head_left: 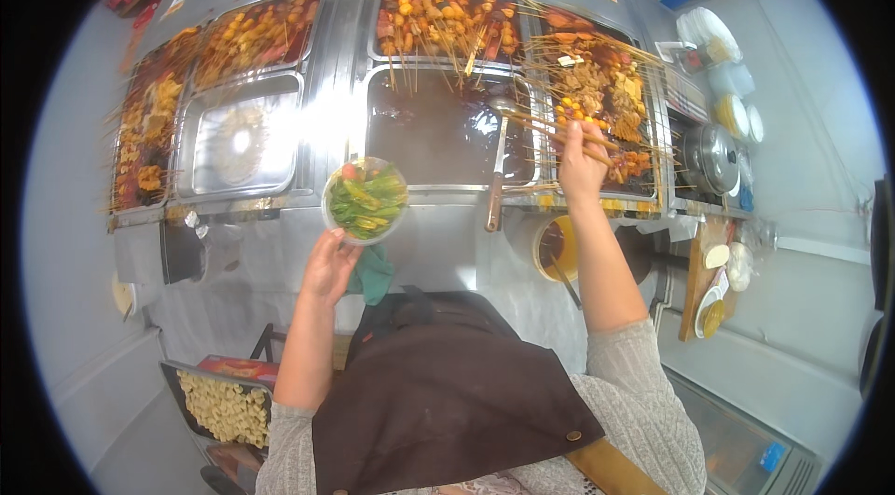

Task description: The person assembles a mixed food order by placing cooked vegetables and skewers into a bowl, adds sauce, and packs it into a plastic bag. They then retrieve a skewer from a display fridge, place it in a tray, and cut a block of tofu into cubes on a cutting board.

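Note:
My left hand (332, 264) grips the lower rim of a clear plastic bowl (366, 238), which holds green leafy vegetables (367, 205) and a bit of something red. The bowl is in front of the counter's near edge. In my right hand (582, 163) is a pair of long wooden chopsticks (552, 128), their tips pointing left over a pan of dark broth (433, 138). A ladle (499, 166) with a wooden handle leans across the broth pan's front rim. Below my right hand lies a pan of skewered food (601, 89) in dark sauce.
More skewers fill the back pan (447, 19) and the left pans (255, 33). A bare steel pan (241, 138) sits left of centre. A lidded pot (710, 158) stands at right, a yellow bucket (559, 247) below the counter, and a tray of pale cubes (224, 407) at lower left.

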### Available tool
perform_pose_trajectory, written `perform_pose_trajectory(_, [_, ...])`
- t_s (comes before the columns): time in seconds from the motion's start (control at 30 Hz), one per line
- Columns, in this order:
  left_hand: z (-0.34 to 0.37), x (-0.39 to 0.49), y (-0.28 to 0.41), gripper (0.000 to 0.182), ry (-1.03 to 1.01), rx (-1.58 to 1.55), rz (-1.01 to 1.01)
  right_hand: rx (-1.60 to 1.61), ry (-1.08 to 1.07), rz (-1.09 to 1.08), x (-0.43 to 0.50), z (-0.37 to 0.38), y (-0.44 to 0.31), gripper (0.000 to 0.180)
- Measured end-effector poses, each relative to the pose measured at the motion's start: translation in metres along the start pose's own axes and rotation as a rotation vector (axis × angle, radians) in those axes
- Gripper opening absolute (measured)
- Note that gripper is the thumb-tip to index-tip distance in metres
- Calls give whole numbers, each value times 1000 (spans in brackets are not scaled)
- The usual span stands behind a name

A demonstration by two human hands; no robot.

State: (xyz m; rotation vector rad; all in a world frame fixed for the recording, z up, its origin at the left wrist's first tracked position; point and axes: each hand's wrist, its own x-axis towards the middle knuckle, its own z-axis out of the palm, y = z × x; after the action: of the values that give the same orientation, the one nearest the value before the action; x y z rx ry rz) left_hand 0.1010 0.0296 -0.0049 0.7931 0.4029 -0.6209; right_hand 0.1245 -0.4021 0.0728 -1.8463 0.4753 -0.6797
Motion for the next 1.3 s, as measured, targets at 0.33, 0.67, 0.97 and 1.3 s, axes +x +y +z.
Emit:
perform_pose_trajectory(0.33, [8, -9, 2, 35, -34, 23, 13, -190, -5, 46, 60, 75, 59, 26])
perform_pose_trajectory(0.67, [2, 19, 0, 32, -32, 35, -29, 376, 56, 207, -25, 18, -34, 18])
perform_pose_trajectory(0.97, [-2, 33, 3, 31, -103, -16, -29, 268, -357, 341, -99, 38, -129, 21])
perform_pose_trajectory(1.3, [-30, 0, 25, 24, -57, -142, 18, 357, -227, 227, -109, 48, -129, 22])
